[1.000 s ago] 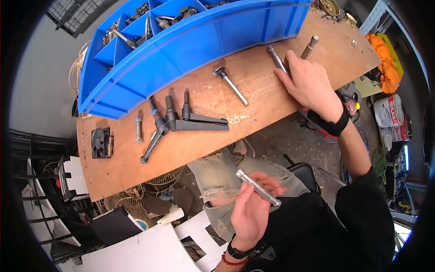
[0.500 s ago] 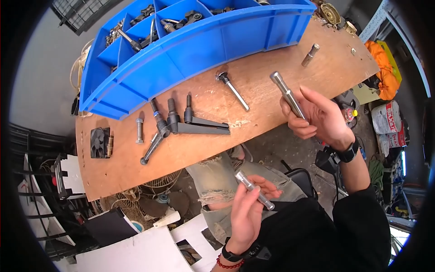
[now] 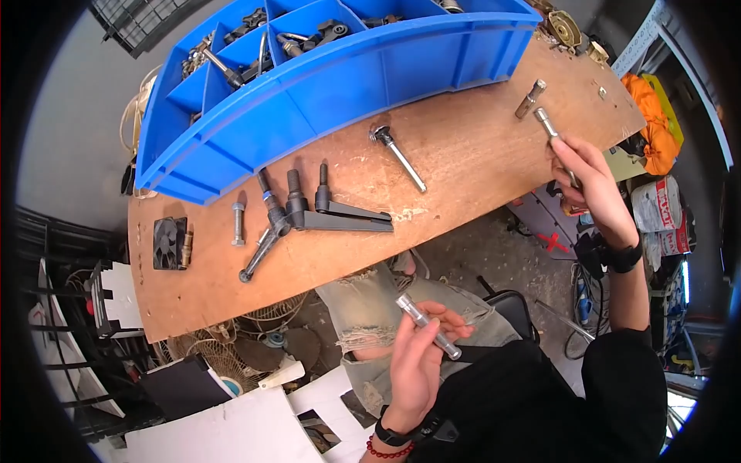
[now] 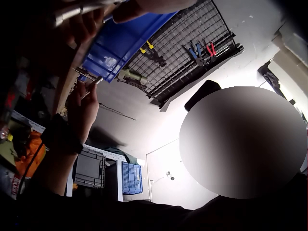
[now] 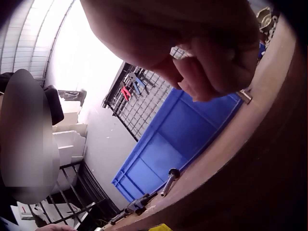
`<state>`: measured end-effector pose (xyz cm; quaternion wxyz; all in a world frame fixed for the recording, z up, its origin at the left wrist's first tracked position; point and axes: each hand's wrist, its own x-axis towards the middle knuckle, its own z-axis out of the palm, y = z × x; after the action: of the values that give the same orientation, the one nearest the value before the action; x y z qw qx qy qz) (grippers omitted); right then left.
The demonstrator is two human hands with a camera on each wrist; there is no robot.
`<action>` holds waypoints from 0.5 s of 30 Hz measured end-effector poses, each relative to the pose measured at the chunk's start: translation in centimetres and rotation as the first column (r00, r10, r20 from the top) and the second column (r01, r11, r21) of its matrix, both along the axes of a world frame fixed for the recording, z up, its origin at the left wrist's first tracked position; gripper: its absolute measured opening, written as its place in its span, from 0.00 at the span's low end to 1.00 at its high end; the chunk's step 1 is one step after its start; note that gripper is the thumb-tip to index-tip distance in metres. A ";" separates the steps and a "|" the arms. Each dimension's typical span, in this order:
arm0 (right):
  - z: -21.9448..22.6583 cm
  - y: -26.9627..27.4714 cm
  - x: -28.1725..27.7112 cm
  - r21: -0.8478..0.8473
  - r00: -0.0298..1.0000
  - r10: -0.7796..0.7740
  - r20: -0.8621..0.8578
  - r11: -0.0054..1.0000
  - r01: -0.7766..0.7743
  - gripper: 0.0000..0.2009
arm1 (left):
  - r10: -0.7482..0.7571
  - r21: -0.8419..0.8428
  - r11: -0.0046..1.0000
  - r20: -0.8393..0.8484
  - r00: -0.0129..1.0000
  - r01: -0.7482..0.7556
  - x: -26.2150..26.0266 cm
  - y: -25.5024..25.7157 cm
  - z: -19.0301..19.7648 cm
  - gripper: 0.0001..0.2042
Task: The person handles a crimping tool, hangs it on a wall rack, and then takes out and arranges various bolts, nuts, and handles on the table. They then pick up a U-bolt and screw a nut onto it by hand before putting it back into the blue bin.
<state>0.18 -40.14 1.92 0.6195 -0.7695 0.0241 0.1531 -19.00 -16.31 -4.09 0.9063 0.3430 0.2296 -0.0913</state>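
My left hand (image 3: 417,378) is raised over the lap and holds a silver metal pin (image 3: 414,310) between thumb and fingers. This pin (image 4: 72,12) also shows at the top of the left wrist view. Over the table's right end, my right hand (image 3: 596,185) grips a second silver pin (image 3: 545,123) by its lower part, its top end pointing up and left. Just beyond that end, a third metal pin (image 3: 530,99) stands on the wooden table (image 3: 463,170). In the right wrist view the hand (image 5: 192,48) hides its pin.
A blue divided bin (image 3: 332,100) full of metal parts stands along the back. On the table lie a knob-headed pin (image 3: 400,158), black clamping levers (image 3: 340,220), a bolt (image 3: 238,224) and a small fan (image 3: 168,243). The table's front edge runs above the knees.
My right hand picked up the second pin from beside the bin, brought it toward me, then carried it right toward the standing pin. The left hand keeps its pin, nearly still.
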 end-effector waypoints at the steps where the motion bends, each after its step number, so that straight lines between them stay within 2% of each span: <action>1: -0.2 -0.7 0.2 -0.031 0.995 -0.004 0.096 1.000 0.007 0.14 | 0.004 -0.001 1.000 0.005 1.000 -0.004 0.0 0.0 -0.1 0.14; 3: -1.6 -2.2 1.2 -0.086 0.959 -0.008 0.284 0.996 0.033 0.15 | 0.007 -0.010 1.000 0.009 1.000 -0.007 0.1 -0.1 -0.3 0.14; 4: -2.3 -3.2 2.0 -0.024 0.943 -0.036 0.331 0.999 0.046 0.15 | 0.008 -0.013 1.000 0.011 1.000 -0.008 0.1 -0.2 -0.3 0.14; 7: -3.5 -3.6 4.3 -0.114 0.758 -0.151 0.634 0.952 0.285 0.15 | -0.019 0.003 1.000 0.001 1.000 0.019 0.2 -0.5 -0.1 0.14; 8: -3.9 -4.2 5.4 -0.126 0.723 -0.159 0.673 0.938 0.323 0.16 | -0.022 0.005 1.000 -0.003 1.000 0.022 0.2 -0.5 0.0 0.14; 10: -4.0 -4.3 6.7 -0.110 0.722 -0.181 0.667 0.935 0.337 0.15 | -0.026 0.009 1.000 -0.011 1.000 0.026 0.2 -0.6 0.1 0.14; 13: -4.1 -3.6 8.0 -0.064 0.723 -0.198 0.662 0.946 0.318 0.14 | 0.027 -0.180 0.983 0.001 1.000 -0.027 0.2 0.0 0.4 0.14; 15: -4.4 -3.4 8.5 -0.050 0.728 -0.199 0.656 0.951 0.305 0.14 | 0.037 -0.225 0.974 0.060 0.997 -0.022 0.2 0.5 0.8 0.14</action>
<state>8.69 -43.56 -2.45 0.5436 -0.8098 -0.0736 -0.2081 -18.78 -15.78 -3.29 0.9473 0.2379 0.1936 -0.0921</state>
